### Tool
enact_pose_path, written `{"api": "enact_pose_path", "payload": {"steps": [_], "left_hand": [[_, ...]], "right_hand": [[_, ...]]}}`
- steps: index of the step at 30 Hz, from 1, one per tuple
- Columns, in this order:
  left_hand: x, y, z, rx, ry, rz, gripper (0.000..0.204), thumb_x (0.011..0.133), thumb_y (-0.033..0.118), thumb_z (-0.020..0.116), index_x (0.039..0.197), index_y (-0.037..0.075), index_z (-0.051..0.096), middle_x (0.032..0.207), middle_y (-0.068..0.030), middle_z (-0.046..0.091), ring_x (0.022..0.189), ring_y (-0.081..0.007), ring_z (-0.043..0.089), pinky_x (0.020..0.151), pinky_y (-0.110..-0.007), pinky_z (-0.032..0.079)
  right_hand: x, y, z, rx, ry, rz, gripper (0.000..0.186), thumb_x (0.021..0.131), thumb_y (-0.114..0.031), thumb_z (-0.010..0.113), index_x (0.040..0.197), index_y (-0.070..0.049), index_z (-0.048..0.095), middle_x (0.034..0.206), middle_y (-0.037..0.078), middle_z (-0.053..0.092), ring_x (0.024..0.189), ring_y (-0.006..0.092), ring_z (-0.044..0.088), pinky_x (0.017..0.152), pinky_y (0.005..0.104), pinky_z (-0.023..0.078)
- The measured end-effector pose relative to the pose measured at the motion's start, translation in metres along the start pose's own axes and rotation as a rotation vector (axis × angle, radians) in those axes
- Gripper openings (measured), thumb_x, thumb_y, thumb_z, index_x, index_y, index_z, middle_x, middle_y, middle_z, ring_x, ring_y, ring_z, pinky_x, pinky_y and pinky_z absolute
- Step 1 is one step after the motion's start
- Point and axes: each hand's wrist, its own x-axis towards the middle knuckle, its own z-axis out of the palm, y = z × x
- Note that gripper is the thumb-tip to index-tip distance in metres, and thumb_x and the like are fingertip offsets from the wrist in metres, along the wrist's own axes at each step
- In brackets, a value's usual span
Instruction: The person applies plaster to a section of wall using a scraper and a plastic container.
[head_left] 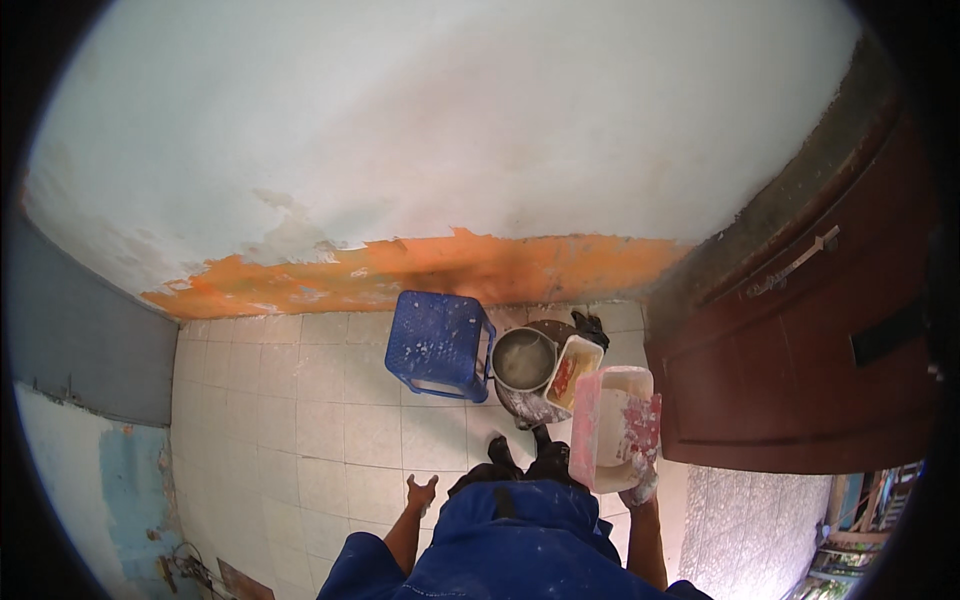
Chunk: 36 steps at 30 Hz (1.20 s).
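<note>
My right hand (641, 484), coated in white paste, grips the near right corner of a pinkish-white rectangular tub (583, 424). The tub is tilted and its inside is smeared. A flat red piece with white smears (641, 425) lies along the tub's right side; whether my hand also holds it I cannot tell. My left hand (422, 492) hangs over the tiles at my left side, fingers apart and nothing in them. Beyond the tub stand a round pail with grey contents (524, 360) and a smaller white tray with red and yellowish stains (573, 368).
A paint-spotted blue plastic stool (436, 336) stands left of the pail. Ahead rises a wall (480, 130), whitish above a bare orange strip (520, 268). A dark red door (800, 320) is at the right, a grey panel (90, 320) at the left. Cables (195, 570) lie lower left.
</note>
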Motion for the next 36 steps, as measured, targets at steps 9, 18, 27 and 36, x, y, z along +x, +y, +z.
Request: {"api": "enact_pose_path", "payload": {"steps": [9,18,27,36], "left_hand": [[0.004,0.016,0.01,0.031,-0.049,0.003,0.093,0.067,0.045,0.067,0.134,0.006,0.015,0.112,-0.0263,0.05,0.093,-0.0319,0.056,0.069,-0.036,0.049],[0.055,-0.004,0.038,0.109,-0.03,0.131,0.094,0.073,0.042,0.065,0.136,0.01,0.003,0.085,-0.0126,0.053,0.072,-0.0193,0.053,0.061,-0.038,0.046],[0.029,0.003,0.048,0.026,-0.075,0.06,0.096,0.068,0.047,0.067,0.133,0.001,0.014,0.121,-0.0293,0.042,0.113,-0.0369,0.043,0.093,-0.039,0.037],[0.029,-0.002,0.063,0.05,-0.058,0.149,0.084,0.066,0.05,0.066,0.123,-0.004,0.037,0.106,-0.0246,0.055,0.103,-0.0297,0.053,0.087,-0.035,0.042]], "right_hand": [[0.0,-0.005,0.0,-0.016,-0.023,0.016,0.054,0.083,-0.031,0.054,0.127,-0.007,0.034,0.122,0.01,0.045,0.11,0.0269,0.046,0.092,0.0402,0.041],[-0.001,-0.003,-0.014,0.046,-0.015,0.028,0.051,0.084,-0.033,0.051,0.125,-0.006,0.037,0.122,0.011,0.046,0.109,0.0278,0.047,0.092,0.0414,0.04],[0.002,-0.004,-0.023,-0.036,-0.084,0.006,0.052,0.083,-0.035,0.051,0.125,-0.007,0.038,0.122,0.01,0.047,0.111,0.0263,0.046,0.093,0.0399,0.038],[0.009,0.006,-0.06,-0.036,-0.129,0.023,0.054,0.083,-0.036,0.052,0.126,-0.009,0.036,0.124,0.009,0.043,0.113,0.0264,0.043,0.095,0.0421,0.037]]}}
